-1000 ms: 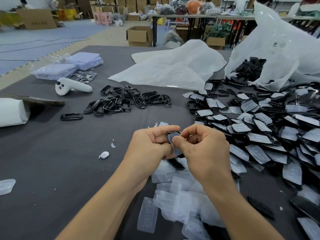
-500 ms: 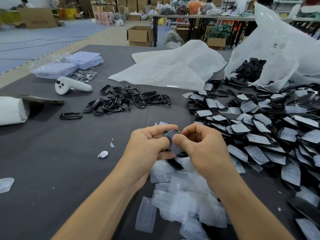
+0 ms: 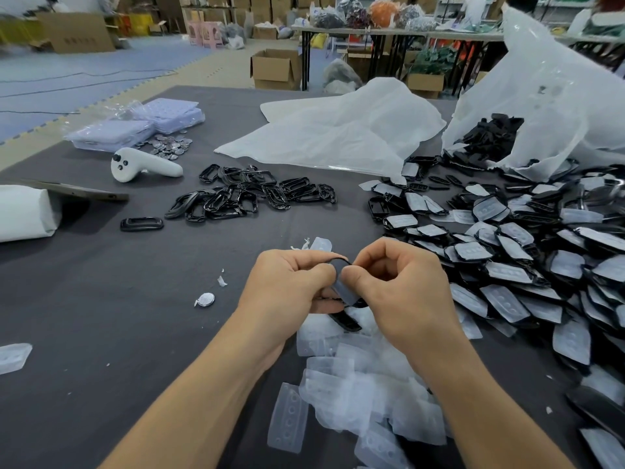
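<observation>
A dark grey worktop (image 3: pixel 101 316) fills the view. At its far right an open white bag (image 3: pixel 558 96) spills black parts, and below it spreads a wide pile (image 3: pixel 524 258) of black shells, each with a clear pad seated in it. Just below the hands lies a heap (image 3: pixel 365 384) of loose clear pads, and beyond them, at the middle of the worktop, a cluster of bare black frames (image 3: pixel 250 194).

The left hand (image 3: pixel 287 286) and right hand (image 3: pixel 402 289) meet above the near edge of the heap, both curled and pinching one shell (image 3: pixel 341 260) between thumbs and forefingers. The shell is held in the air, tilted up on end, with its pad (image 3: pixel 345 291) facing the camera between the two thumbs.

Judging by the sorted piles, the step in hand is stripping the pad out of the shell. The thumbs look set at the pad's edge, though whether it has lifted free I cannot tell. The next move likely calls for the left hand to hold the shell steady while the right peels the pad out without tearing it, then drops it on the heap.
</observation>
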The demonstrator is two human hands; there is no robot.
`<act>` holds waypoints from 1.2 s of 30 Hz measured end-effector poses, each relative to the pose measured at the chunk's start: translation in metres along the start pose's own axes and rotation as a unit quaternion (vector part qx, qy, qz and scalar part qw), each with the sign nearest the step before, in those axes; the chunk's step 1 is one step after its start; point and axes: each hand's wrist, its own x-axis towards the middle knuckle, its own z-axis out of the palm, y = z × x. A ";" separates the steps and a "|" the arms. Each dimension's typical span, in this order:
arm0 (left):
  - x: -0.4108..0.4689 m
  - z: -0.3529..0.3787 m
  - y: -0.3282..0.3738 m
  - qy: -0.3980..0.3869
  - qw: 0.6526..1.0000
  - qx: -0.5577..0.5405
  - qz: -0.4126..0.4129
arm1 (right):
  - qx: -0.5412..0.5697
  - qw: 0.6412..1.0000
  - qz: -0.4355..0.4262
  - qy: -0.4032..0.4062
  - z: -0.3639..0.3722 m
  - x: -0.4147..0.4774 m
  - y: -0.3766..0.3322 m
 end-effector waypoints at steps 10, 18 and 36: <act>0.002 -0.005 0.002 -0.055 0.997 -0.034 -0.031 | 0.004 1.000 -0.003 -0.002 -0.001 0.001 0.003; 0.002 -0.009 0.001 -0.027 0.997 0.067 0.001 | 0.006 1.000 -0.019 -0.016 -0.003 0.000 -0.001; 0.007 -0.011 -0.006 0.034 0.993 0.075 0.084 | 0.263 0.955 0.115 -0.080 0.003 0.001 -0.006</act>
